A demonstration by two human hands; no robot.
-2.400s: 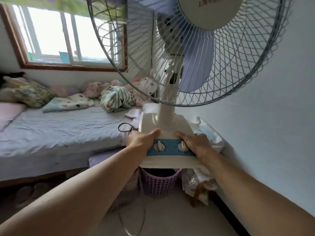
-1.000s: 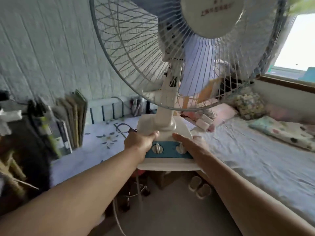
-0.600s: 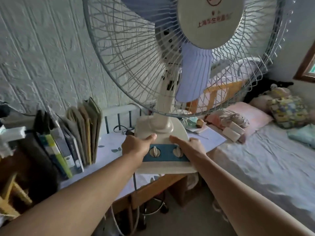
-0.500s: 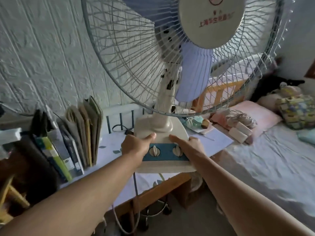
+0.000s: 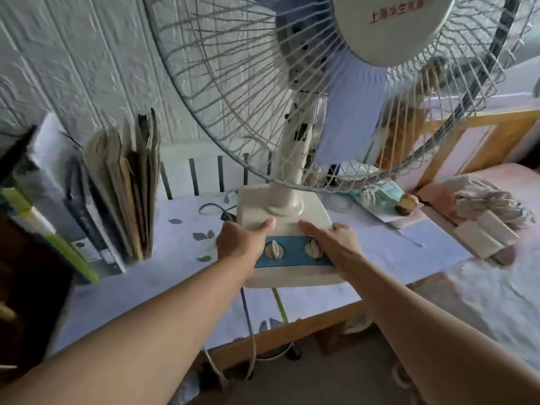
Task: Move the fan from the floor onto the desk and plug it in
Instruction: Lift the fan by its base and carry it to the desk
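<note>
A cream table fan (image 5: 280,206) with a wire cage, pale purple blades and a blue control panel with two knobs fills the middle and top of the view. My left hand (image 5: 241,242) grips the left side of its base, and my right hand (image 5: 336,242) grips the right side. The base is over the desk (image 5: 146,287), which has a light leaf-print cover; I cannot tell whether the base touches the desk top. The fan's cord (image 5: 248,325) hangs down from under the base past the desk's front edge. Its plug is out of sight.
Upright books and folders (image 5: 117,194) stand at the desk's left. A white rack (image 5: 193,176) lines the back by the textured wall. Small items and a round brown object (image 5: 406,204) lie at the desk's right end. A bed (image 5: 482,287) with a wooden headboard adjoins on the right.
I have turned left from the bed and window toward the desk, carrying the fan. The fan's base has come forward and down over the desk top. Both hands keep their grip.
</note>
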